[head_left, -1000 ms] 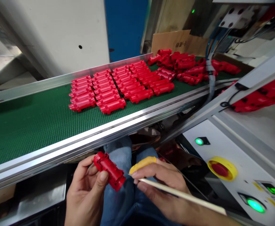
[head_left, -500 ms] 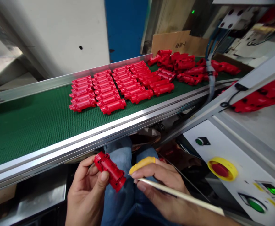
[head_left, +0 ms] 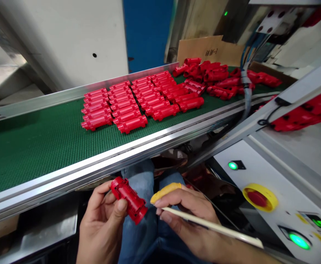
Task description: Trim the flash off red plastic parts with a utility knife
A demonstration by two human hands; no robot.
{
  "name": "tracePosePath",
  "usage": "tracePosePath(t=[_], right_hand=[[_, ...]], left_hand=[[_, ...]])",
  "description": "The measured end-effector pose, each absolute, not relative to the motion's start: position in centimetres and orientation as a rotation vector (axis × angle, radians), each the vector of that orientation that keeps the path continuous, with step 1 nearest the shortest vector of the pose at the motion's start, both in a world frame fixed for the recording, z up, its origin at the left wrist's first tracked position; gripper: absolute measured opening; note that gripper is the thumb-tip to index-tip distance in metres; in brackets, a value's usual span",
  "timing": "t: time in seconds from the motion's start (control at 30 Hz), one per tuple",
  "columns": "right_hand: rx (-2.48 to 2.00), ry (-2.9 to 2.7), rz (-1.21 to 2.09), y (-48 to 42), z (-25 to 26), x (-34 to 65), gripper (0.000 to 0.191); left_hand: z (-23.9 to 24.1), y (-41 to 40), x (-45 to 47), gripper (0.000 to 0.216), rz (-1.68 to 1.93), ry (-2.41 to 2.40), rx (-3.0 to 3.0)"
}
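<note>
My left hand point(head_left: 101, 223) is closed round a red ribbed plastic part point(head_left: 128, 200), held tilted below the conveyor's rail. My right hand point(head_left: 188, 220) pinches a thin pale stick point(head_left: 212, 228) whose tip points at the part's lower end. A yellow cot point(head_left: 166, 191) covers my right forefinger. Both hands hover over my lap in blue jeans point(head_left: 141, 227).
A green conveyor belt point(head_left: 39, 143) with a metal rail point(head_left: 99, 165) carries several neat rows of red parts point(head_left: 138, 101) and a loose heap of red parts point(head_left: 218, 77) at the far right. To the right is a control panel with a red stop button point(head_left: 258, 198) and green lights point(head_left: 298, 240).
The hands and the part have barely moved. The panel's green lights went dark half a second ago and are lit again now.
</note>
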State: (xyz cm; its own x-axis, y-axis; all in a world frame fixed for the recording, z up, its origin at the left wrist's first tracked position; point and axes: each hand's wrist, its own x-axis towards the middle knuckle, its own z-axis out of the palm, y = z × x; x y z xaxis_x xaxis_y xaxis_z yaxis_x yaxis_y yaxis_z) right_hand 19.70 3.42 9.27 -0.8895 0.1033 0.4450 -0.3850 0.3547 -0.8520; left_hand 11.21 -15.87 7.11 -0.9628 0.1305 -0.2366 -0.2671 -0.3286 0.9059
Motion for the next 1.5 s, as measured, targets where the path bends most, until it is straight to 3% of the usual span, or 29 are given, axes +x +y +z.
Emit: tracePosePath(t=[0.23,0.37,0.5,0.6,0.7,0.8,0.93,1.0,1.07,1.17,1.37,1.5], right_hand=[[0.404,-2.355,1.381,3.5,8.8,19.7,0.019],[0.555,-2.421,1.056,3.4,8.4,19.7,0.023],[0.573,-2.409,1.011,3.4,8.3,19.6,0.022],[0.530,-2.335,1.205,3.4,8.1,19.5,0.024],[0.236,-2.208,1.700,3.0,7.9,19.1,0.016],[-0.015,-1.978,2.171,2.6,7.8,18.6,0.024],[-0.050,-1.799,2.381,2.5,7.6,18.1,0.025],[0.007,-1.896,2.226,2.8,7.8,18.3,0.019],[0.127,-2.070,1.873,3.1,8.1,18.7,0.013],[0.339,-2.191,1.420,3.4,8.4,19.2,0.021],[0.480,-2.169,1.349,3.2,7.9,19.5,0.045],[0.480,-2.164,1.363,3.1,7.7,19.5,0.047]], left_hand=[[9.7,-13.1,10.0,0.065,2.383,1.729,-0.208],[9.1,-13.6,10.3,0.063,2.370,1.712,-0.243],[7.7,-15.1,11.1,0.054,2.313,1.599,-0.274],[7.3,-15.8,11.2,0.049,2.293,1.480,-0.273],[7.2,-15.8,11.1,0.047,2.311,1.434,-0.244],[6.9,-15.7,11.0,0.045,2.337,1.451,-0.195],[6.5,-15.9,11.1,0.041,2.355,1.533,-0.166],[6.5,-16.1,11.1,0.042,2.366,1.550,-0.147],[6.5,-16.2,11.1,0.043,2.375,1.576,-0.132],[6.9,-16.1,11.1,0.043,2.386,1.656,-0.153],[7.7,-15.8,11.1,0.042,2.423,1.722,-0.125],[7.7,-15.9,11.2,0.042,2.416,1.744,-0.124]])
